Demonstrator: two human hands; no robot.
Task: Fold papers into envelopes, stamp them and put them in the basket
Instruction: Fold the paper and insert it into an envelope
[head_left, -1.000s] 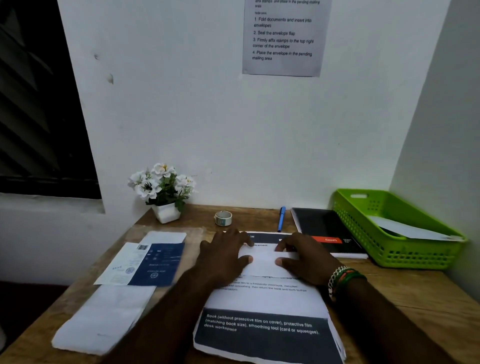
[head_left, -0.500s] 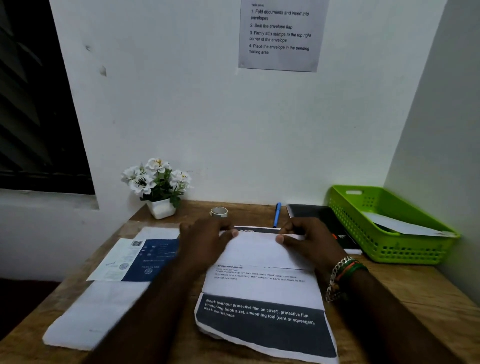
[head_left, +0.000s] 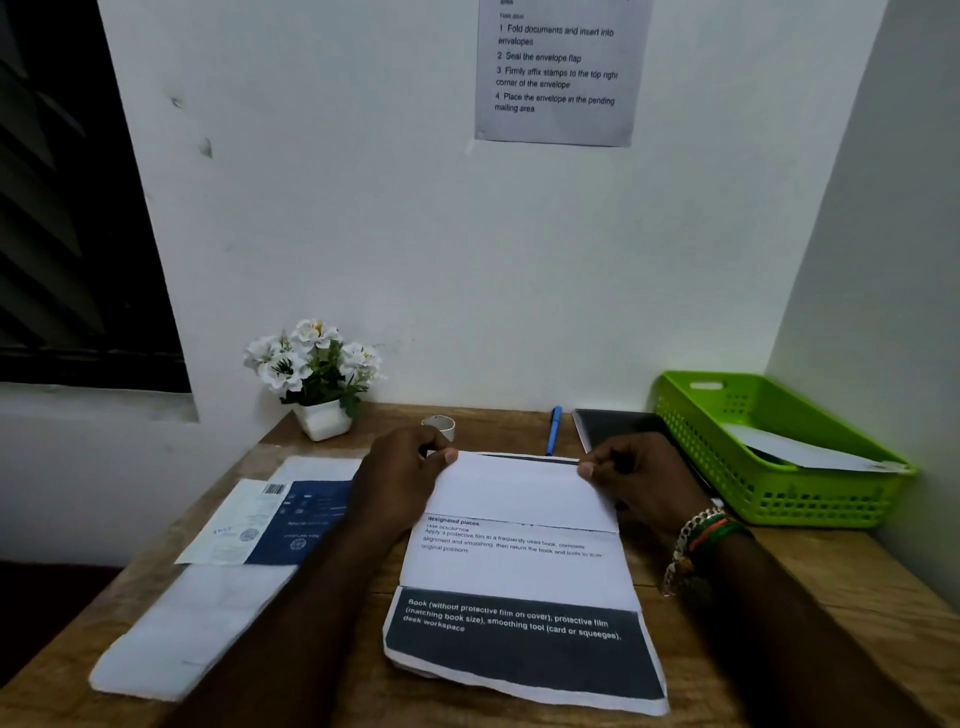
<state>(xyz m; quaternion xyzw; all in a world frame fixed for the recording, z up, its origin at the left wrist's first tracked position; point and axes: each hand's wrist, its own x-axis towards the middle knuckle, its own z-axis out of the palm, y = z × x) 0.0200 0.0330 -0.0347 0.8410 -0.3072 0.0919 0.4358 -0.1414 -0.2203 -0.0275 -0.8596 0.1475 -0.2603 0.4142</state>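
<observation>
At my worktop, I pinch the far corners of a printed paper, my left hand on the left corner and my right hand on the right, thumbs on top and the other fingers curled under the edge. I hold both corners at once so the sheet's sides line up and the fold runs square across it; judging by the flap doubled over the page, this is the first fold of the letter, not yet creased flat.

The paper lies in the middle of the worktop, straight in front of me. Its near end carries a dark printed band with white lettering, a block of small text sits mid-page, and the folded part shows its blank white back. The near edge looks ragged and slightly lifted, and there may be a second sheet beneath it, though the dim light leaves that unclear.

The green basket, waiting for finished mail, stands at the right against the wall, well apart from the paper, with one white envelope already lying in it. To my left lie a long white envelope and a blue-and-white printed sheet, within reach for the steps to come.
</observation>
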